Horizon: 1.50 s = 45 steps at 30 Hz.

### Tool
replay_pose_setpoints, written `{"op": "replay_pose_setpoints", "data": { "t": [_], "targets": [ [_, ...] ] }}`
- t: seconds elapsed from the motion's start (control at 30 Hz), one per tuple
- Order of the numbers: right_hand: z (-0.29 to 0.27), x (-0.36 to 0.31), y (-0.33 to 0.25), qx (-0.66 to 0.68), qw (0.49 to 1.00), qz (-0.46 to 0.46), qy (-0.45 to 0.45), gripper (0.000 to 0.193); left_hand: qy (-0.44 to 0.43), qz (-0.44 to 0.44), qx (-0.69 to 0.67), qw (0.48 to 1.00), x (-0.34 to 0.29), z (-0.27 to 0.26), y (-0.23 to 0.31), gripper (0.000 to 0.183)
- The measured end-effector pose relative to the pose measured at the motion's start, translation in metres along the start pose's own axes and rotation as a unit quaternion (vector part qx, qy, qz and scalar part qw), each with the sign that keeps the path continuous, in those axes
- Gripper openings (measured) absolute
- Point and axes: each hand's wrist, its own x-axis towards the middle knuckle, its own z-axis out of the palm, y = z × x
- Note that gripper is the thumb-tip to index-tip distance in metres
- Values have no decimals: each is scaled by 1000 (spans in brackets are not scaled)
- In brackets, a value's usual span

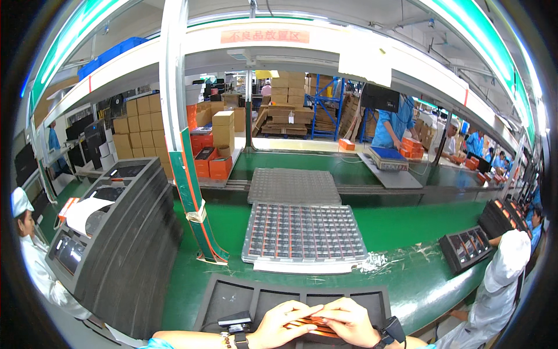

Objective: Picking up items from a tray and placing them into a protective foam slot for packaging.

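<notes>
Green tabletop (401, 232), seen from above, with a black foam tray (229, 298) divided into compartments at its near edge. Over the tray's near side, the person's two bare hands meet around a small bundle of thin, orange-striped pieces (317, 329). The left hand (278, 326) pinches the bundle's left end, its fingers reaching across the top; the right hand (352, 324) pinches the right end, the fingertips of both hands close together. The undersides of the grips are hidden. Just beside the left wrist, at the tray's near left corner, is a small black device (234, 319) with a pale top edge. Beyond the foam tray, toward the middle of the tabletop, lies a clear plastic tray (247, 244) with rows of cells filled with small dark and orange parts. Behind it is a grey, dimpled tray (295, 185). A tall stack of black foam trays (131, 250) rises at the tabletop's left edge, white paper (86, 214) on top. Near the right edge sits another black compartment tray (474, 263), loaded with dark items, beside a co-worker in a white cap (512, 251).
</notes>
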Motion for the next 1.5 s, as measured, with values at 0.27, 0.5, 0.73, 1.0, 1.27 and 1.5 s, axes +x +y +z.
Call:
{"op": "replay_pose_setpoints", "data": {
  "t": [0.27,0.5,0.73,1.0,1.27,1.5],
  "targets": [
    [3,-14,27,15,999,0,-31,17,31,-63,-77,995,-14,13,-12,38],
    [2,-16,20,121,991,54,-32,15,22,-6,-54,998,-6,8,0,34],
    [3,-14,19,56,998,-4,-27,17,30,-18,-59,998,-4,8,0,30],
    [3,-15,7,16,999,-50,-7,15,25,-53,-64,996,-9,8,-10,28],
    [1,-11,1,26,999,-41,9,14,36,-20,-20,999,0,5,1,28],
    [-1,-9,0,67,998,-18,9,13,36,-112,-126,985,-9,10,-9,28]
  ]
}}
